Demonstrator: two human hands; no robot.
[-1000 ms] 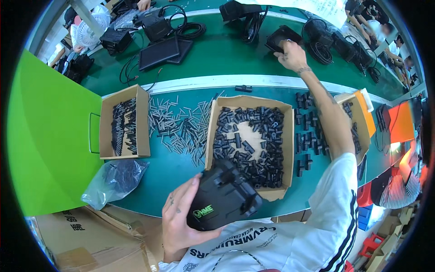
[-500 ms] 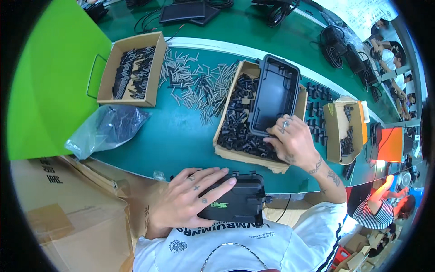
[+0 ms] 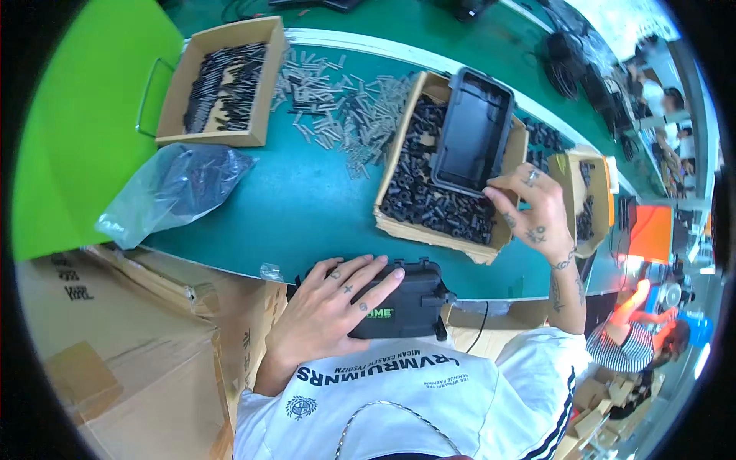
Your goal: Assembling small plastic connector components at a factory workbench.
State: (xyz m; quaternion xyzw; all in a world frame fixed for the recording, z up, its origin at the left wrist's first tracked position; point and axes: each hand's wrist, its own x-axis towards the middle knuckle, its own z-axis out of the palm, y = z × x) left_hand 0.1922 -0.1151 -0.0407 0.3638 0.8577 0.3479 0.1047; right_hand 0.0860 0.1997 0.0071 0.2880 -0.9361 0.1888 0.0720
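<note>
My left hand (image 3: 326, 310) lies flat, fingers spread, on top of a black plastic housing (image 3: 402, 303) held against my body at the table's near edge. My right hand (image 3: 533, 211) rests with its fingertips on the near edge of an open black tray-shaped shell (image 3: 471, 130). That shell lies tilted on a heap of small black parts inside a cardboard box (image 3: 425, 230). Whether the fingers pinch a small part I cannot tell.
A second cardboard box (image 3: 222, 84) of dark rods stands at the far left, with loose grey pins (image 3: 345, 107) scattered beside it. A clear plastic bag (image 3: 172, 192) lies on the green table (image 3: 307, 207). Brown cartons (image 3: 115, 345) stand at my left. Another small box (image 3: 586, 207) sits right.
My right hand brought the black shell from the far side and laid it on the box of parts. My left hand lowered the housing to my body and stays on it.
</note>
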